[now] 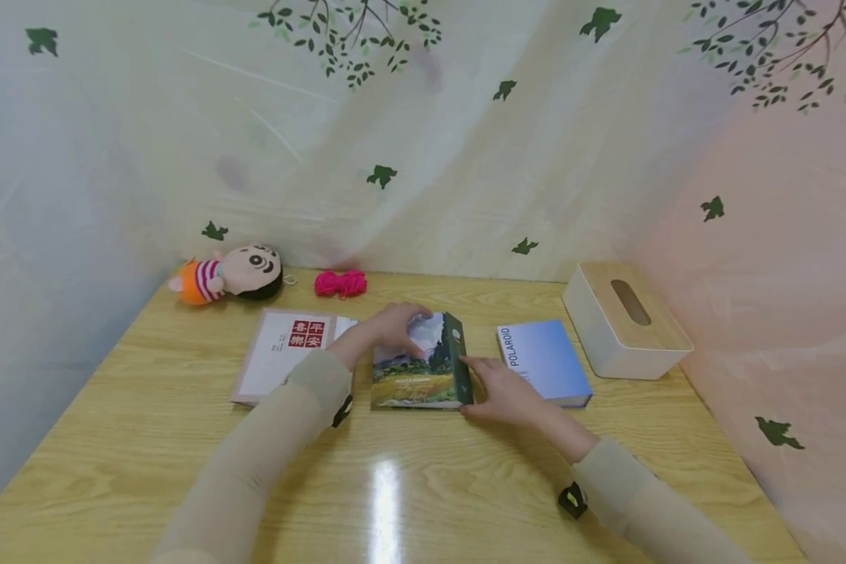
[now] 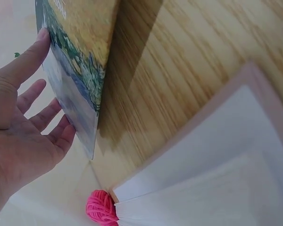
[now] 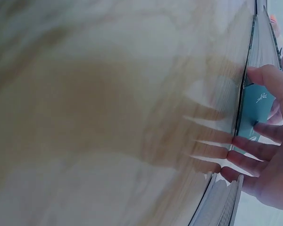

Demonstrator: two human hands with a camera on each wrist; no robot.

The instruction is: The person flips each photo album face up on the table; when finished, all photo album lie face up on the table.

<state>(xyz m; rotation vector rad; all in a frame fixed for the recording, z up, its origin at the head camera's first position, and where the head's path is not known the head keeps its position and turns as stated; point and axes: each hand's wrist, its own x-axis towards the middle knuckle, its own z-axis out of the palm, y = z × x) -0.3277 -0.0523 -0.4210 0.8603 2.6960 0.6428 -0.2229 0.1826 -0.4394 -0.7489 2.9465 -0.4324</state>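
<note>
A thick book (image 1: 412,376) with a painted landscape cover and dark green spine (image 1: 458,356) lies in the middle of the table. My left hand (image 1: 392,325) is over its far left part. In the left wrist view the left thumb touches the cover (image 2: 80,47), and the loosely bent fingers lie along its far edge. On the spine side, my right hand (image 1: 502,392) rests its extended fingertips against the book, thumb towards the near corner. The right wrist view shows the spine (image 3: 255,108) between thumb and fingers, and page edges (image 3: 266,42) beyond.
A white book (image 1: 275,352) with red characters lies on the left, a blue POLAROID book (image 1: 553,364) on the right. Behind them are a plush doll (image 1: 240,274), pink yarn (image 1: 341,283) and a tissue box (image 1: 623,329). A patterned curtain (image 1: 430,157) borders the table (image 1: 310,501).
</note>
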